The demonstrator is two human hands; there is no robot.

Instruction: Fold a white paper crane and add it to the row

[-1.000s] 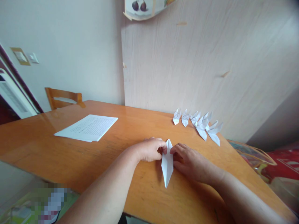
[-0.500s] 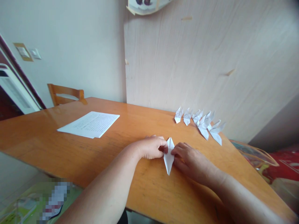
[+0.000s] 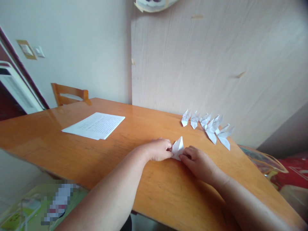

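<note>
A small folded white paper [image 3: 177,150] is at the table's middle, its pointed tip upward and its lower part folded up. My left hand [image 3: 160,149] pinches its left edge between thumb and fingers. On the opposite side, my right hand [image 3: 195,161] grips the lower right corner, thumb and fingertips closed on it. Several finished paper cranes [image 3: 211,129] stand in a row farther back on the right, beyond my right hand.
A stack of printed sheets [image 3: 96,125] lies on the wooden table [image 3: 110,170] at the left. Behind the table are a wooden chair [image 3: 71,93] and a pale board [image 3: 187,64]. A red item [image 3: 293,170] is past the right edge.
The long diamond-shaped paper has had its lower point folded upward, so it is now shorter. Both hands stay at its sides, and the view has shifted slightly.
</note>
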